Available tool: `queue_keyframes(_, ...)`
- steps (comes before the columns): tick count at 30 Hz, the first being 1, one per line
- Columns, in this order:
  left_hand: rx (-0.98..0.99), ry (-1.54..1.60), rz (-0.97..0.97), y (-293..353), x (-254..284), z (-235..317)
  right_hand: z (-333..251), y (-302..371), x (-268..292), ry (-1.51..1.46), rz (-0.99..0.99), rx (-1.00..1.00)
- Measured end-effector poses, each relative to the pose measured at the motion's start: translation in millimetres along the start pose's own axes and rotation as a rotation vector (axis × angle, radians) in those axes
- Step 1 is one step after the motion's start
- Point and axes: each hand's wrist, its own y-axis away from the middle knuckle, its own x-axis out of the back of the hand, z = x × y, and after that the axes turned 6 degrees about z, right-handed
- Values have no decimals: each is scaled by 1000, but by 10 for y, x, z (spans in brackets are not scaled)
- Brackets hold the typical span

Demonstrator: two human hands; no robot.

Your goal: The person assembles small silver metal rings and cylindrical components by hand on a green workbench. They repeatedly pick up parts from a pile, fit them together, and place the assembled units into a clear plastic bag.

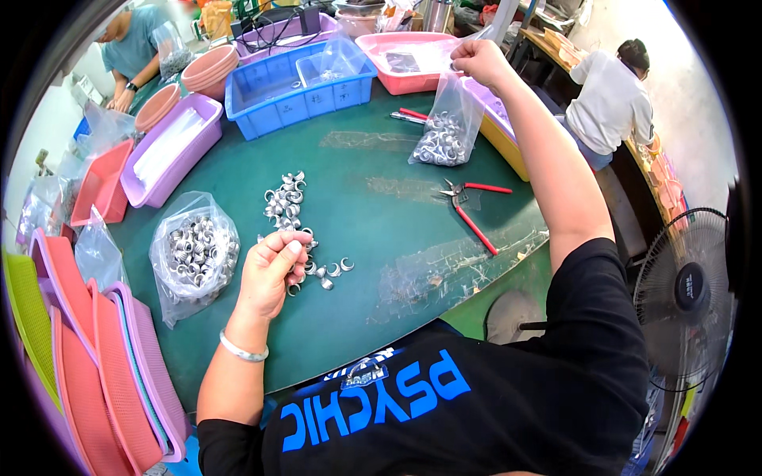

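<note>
My right hand [477, 59] is raised over the far side of the green table [373, 262] and pinches the top of a clear plastic bag [444, 131] that hangs down with silver metal rings in its bottom. My left hand [271, 270] is closed on a few silver rings, just above the near end of a loose pile of silver rings [290, 202] spread on the table. A larger clear bag full of rings [194, 254] lies to the left of that hand.
Red-handled pliers [468, 208] lie right of centre. Blue bin [295, 83], pink tray [413, 54], purple tray [167, 151] and stacked bowls [208, 67] ring the far edge. Stacked coloured trays [95, 365] sit at left. A fan [686, 293] stands right. Other people work behind.
</note>
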Motion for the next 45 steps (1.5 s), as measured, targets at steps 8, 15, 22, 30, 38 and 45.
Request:
queue_keyframes(8, 2, -62, 17, 1, 13, 10, -307, -9, -12, 129, -160, -24)
queue_keyframes(15, 7, -144, 66, 2, 45, 33, -327, -47, 0, 636, -257, 271)
queue_keyframes(22, -20, -194, 86, -28, 43, 24, -804, 583, -102, 284, -147, 419)
queue_keyframes(30, 13, -152, 83, -8, 71, 32, -1124, 2113, -955, -148, -813, 626)
queue_keyframes(38, 1, -202, 57, -15, 57, 7, -1073, 2213, -1172, -253, -772, 573)
queue_keyframes(45, 11, -191, 43, 15, 36, 23, -1307, 2119, -1251, -949, -759, -192)
